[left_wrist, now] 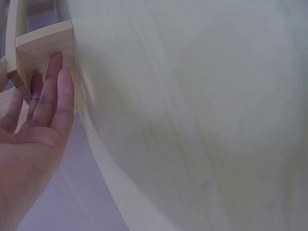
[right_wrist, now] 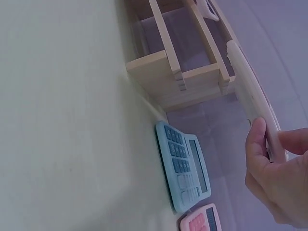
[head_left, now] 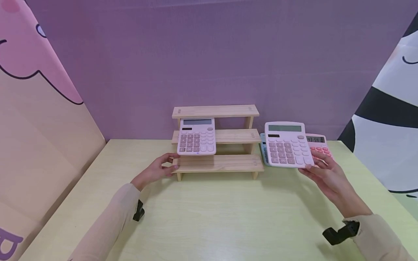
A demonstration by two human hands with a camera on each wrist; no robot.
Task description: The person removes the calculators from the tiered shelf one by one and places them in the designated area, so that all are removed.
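Note:
A three-step wooden shelf [head_left: 225,163] stands at the back middle of the pale table [head_left: 209,217]. A pale pink calculator [head_left: 196,136] leans on its left part, above the lowest step. My left hand [head_left: 170,164] touches the left end of the lowest step; in the left wrist view its straight fingers [left_wrist: 53,91] lie flat against the shelf's end [left_wrist: 45,48]. My right hand [head_left: 311,165] holds a second pale calculator [head_left: 287,145] by its lower edge, tilted and lifted off the table right of the shelf. In the right wrist view the thumb and fingers [right_wrist: 257,139] pinch that calculator [right_wrist: 248,91], which shows edge-on.
Behind the lifted calculator a blue calculator [head_left: 263,148] [right_wrist: 185,166] and a pink calculator [head_left: 319,145] [right_wrist: 199,221] lie on the table right of the shelf [right_wrist: 163,72]. A purple backdrop [head_left: 209,65] closes the back, with printed panels at both sides.

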